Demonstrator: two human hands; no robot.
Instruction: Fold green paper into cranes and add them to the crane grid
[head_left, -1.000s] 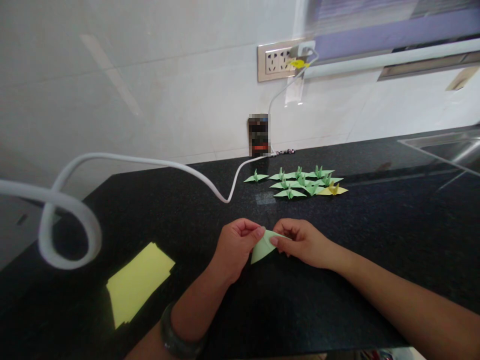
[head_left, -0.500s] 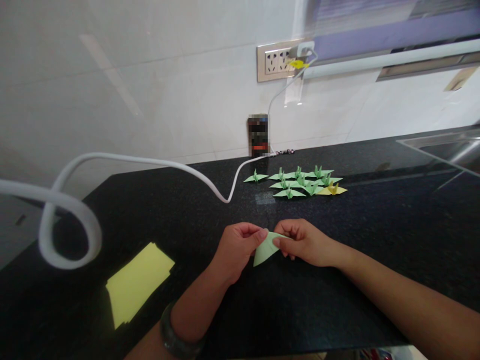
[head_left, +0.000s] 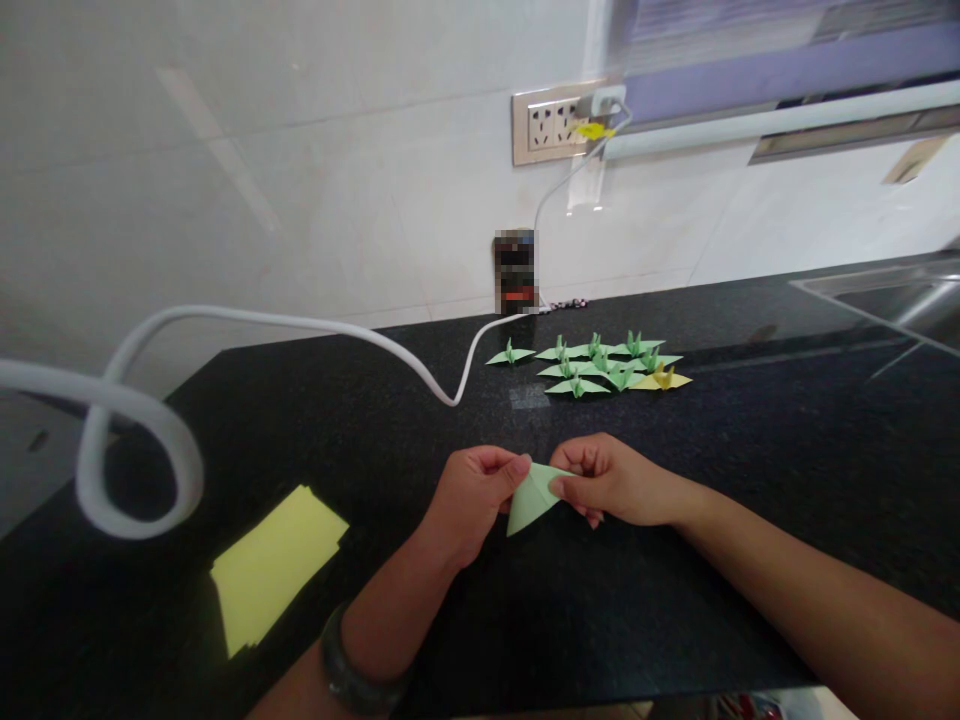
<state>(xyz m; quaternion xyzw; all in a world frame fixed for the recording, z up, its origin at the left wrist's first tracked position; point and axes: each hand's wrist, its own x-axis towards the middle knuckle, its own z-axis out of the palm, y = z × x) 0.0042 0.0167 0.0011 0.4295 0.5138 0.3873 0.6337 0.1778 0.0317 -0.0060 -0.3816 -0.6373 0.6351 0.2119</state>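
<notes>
Between my hands is a light green folded paper (head_left: 535, 497), held above the dark counter. My left hand (head_left: 474, 498) pinches its upper left edge, thumb on top. On the other side, my right hand (head_left: 604, 482) grips the right corner between thumb and fingers; its other fingers curl behind the sheet. A pointed flap of the paper hangs toward me. Farther back on the counter stand several green paper cranes (head_left: 576, 386), close together, with one yellow paper crane (head_left: 663, 379) at their right end.
A stack of yellow paper (head_left: 279, 570) lies on the black counter (head_left: 637, 620) to the left. A white cable (head_left: 360, 333) loops across the left side to a phone-like object (head_left: 515, 272), blurred out, against the wall. At far right is a sink edge (head_left: 862, 305).
My right hand has shifted slightly, its thumb moving a little right along the green paper, and more of the paper's surface shows. The left hand keeps its pinch.
</notes>
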